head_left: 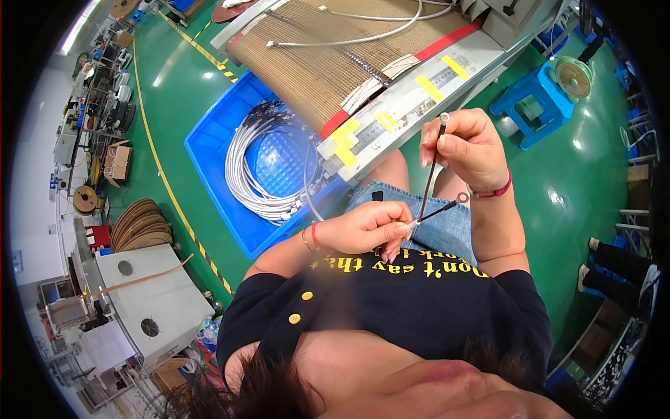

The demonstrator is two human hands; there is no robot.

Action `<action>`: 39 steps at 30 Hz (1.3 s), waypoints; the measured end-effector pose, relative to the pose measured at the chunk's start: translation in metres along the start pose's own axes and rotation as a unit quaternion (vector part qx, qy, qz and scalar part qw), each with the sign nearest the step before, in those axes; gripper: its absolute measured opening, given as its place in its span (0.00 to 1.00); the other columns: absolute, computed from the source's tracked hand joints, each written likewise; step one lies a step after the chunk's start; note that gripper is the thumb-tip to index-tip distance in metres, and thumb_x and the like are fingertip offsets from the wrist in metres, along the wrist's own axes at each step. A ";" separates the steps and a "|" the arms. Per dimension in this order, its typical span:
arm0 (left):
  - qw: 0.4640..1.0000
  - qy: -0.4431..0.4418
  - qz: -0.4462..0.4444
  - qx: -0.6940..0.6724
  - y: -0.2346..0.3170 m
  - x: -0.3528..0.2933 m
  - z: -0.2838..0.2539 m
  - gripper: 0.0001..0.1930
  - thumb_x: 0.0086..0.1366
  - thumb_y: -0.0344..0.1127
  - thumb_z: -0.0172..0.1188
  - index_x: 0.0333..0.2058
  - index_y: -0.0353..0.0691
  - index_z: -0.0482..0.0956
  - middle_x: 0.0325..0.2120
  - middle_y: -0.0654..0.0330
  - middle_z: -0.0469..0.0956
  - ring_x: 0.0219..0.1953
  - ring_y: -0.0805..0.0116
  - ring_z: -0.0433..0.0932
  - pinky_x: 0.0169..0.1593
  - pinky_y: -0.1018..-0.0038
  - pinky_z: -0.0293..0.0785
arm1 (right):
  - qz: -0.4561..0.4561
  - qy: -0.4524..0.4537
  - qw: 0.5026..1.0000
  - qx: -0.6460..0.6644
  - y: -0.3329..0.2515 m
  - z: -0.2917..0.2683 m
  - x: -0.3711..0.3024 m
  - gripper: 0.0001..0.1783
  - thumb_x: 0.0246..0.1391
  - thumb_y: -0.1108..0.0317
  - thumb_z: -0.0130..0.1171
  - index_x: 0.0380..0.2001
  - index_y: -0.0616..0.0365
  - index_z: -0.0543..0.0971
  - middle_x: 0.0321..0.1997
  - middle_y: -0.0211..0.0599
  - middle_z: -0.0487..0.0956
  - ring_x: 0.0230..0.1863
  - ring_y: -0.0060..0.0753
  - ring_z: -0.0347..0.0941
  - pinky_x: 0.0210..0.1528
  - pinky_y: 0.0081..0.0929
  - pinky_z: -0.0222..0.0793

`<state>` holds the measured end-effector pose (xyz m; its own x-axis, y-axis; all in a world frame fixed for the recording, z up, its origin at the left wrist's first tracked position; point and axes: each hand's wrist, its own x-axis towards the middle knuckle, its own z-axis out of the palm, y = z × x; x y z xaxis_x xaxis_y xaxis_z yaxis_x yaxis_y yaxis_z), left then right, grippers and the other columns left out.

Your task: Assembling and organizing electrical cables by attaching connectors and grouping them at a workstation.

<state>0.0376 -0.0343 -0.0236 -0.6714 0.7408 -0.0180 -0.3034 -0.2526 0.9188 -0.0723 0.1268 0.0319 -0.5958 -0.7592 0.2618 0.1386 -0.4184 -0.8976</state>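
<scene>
My left hand is closed in a pinch around the end of a cable, where thin wires come out near its fingertips. One dark wire runs up from there to my right hand, whose thumb and fingers pinch it just below a ring terminal. A second, black-sleeved wire sticks out to the right and ends in another ring terminal, held by neither hand. My left palm hides most of the gripped cable. A white cable length passes between the left wrist and the bin.
A blue bin with coiled white cables stands on the floor at left. Ahead is a conveyor with a brown mesh belt and a metal side rail; white cables lie on it. A blue stool and small fan are at right.
</scene>
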 end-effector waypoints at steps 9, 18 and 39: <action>1.000 -0.009 0.005 -0.002 0.001 0.001 0.000 0.09 0.61 0.34 0.36 0.28 0.34 0.59 0.15 0.61 0.66 0.18 0.75 0.68 0.23 0.82 0.64 | -0.005 0.007 1.000 -0.001 -0.001 0.002 0.000 0.07 0.42 0.73 0.52 0.25 0.67 0.74 0.21 0.38 0.74 0.24 0.23 0.68 0.27 0.16 0.62; 1.000 -0.005 0.001 0.004 0.004 0.000 0.000 0.09 0.61 0.34 0.36 0.27 0.34 0.59 0.15 0.61 0.66 0.18 0.75 0.68 0.23 0.82 0.64 | -0.003 0.013 1.000 0.011 -0.002 0.004 0.001 0.06 0.42 0.73 0.51 0.22 0.68 0.74 0.20 0.39 0.73 0.24 0.23 0.68 0.27 0.17 0.62; 1.000 -0.005 0.001 -0.005 0.005 -0.002 -0.001 0.08 0.60 0.34 0.37 0.26 0.35 0.59 0.15 0.61 0.66 0.18 0.75 0.68 0.24 0.81 0.65 | -0.002 0.030 1.000 0.008 -0.002 0.009 0.003 0.07 0.43 0.73 0.51 0.18 0.67 0.72 0.17 0.39 0.72 0.21 0.22 0.67 0.23 0.15 0.60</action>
<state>0.0365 -0.0373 -0.0188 -0.6657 0.7461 -0.0124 -0.3089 -0.2603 0.9148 -0.0676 0.1212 0.0376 -0.6422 -0.7269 0.2435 0.1483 -0.4295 -0.8908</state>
